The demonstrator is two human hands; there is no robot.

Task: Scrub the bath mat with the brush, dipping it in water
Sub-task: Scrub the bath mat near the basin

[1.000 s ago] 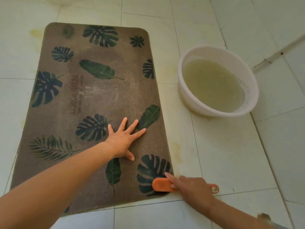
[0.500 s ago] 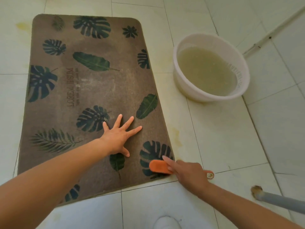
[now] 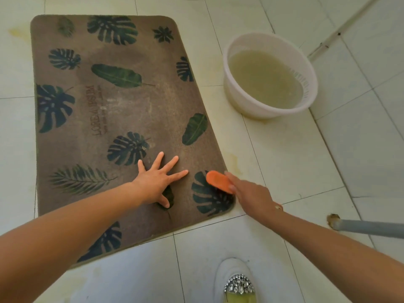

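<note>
Gripping the brush (image 3: 219,181) on the mat (image 3: 122,119) corner, the right hand (image 3: 251,194) scrubs mid-task; the left hand (image 3: 158,182) presses flat, fingers spread; most of the mat apparently remains.

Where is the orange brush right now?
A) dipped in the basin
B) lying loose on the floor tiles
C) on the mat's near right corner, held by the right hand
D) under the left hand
C: the orange brush sits on the leaf print at the near right corner of the bath mat, gripped by the right hand; the left hand lies flat on the mat, and the basin holds only water.
</note>
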